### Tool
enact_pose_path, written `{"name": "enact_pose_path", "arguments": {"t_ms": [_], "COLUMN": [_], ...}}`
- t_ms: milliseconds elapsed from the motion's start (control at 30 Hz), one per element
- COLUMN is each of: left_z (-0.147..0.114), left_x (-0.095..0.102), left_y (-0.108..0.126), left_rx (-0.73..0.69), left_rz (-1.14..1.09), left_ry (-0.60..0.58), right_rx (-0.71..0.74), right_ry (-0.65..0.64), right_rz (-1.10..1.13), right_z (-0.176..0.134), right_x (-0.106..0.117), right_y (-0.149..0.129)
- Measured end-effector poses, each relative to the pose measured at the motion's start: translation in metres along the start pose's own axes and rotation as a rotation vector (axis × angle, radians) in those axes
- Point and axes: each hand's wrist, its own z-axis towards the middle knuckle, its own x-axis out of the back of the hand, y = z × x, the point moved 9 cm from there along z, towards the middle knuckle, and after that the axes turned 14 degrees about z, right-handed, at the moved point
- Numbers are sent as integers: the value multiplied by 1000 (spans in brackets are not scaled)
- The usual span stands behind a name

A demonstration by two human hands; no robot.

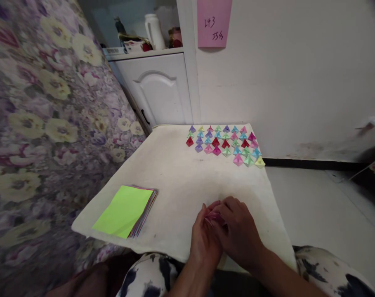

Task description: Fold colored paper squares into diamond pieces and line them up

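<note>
Close together over the front edge of the table (175,181), both my hands are closed around a small pink folded paper piece (210,216). My left hand (202,239) cups it from the left and below. My right hand (238,229) covers it from the right, with fingers bent over it. Most of the paper is hidden by the fingers, so its full shape cannot be made out. To the left lies a stack of coloured paper squares (125,210) with a bright green sheet on top.
Rows of small folded paper pieces (226,143) in many colours stand at the table's far right. Behind is a white cabinet (161,88) with a white jug (154,32) on its shelf. A floral curtain (51,123) hangs at left; a pink note (214,22) is on the wall.
</note>
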Motion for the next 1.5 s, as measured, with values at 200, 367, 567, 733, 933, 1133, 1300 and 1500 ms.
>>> {"name": "enact_pose_path", "arguments": {"t_ms": [200,367,567,733,933,1133,1300,1500], "left_z": [1,1,2,3,3,5,-3,-3], "left_x": [-1,-1,0,4,5,34,50,49], "left_y": [12,17,15,11,8,19,46,52], "left_rx": [-52,-69,-72,-64,-60,-133,-263,-283], "left_rz": [-2,5,25,48,54,145,226,395], "left_ry": [-29,-32,-28,-13,19,230,372,345], "right_rx": [42,28,47,78,31,-49,-129,-125], "right_ry": [172,206,97,42,-3,-46,-118,-145], "right_rz": [155,188,134,-16,-44,-155,-240,-304], "right_z": [0,3,-3,-4,-2,0,-3,-5], "right_x": [34,42,20,4,-7,-10,-24,-32], "right_y": [3,11,2,-3,3,25,50,51]}}
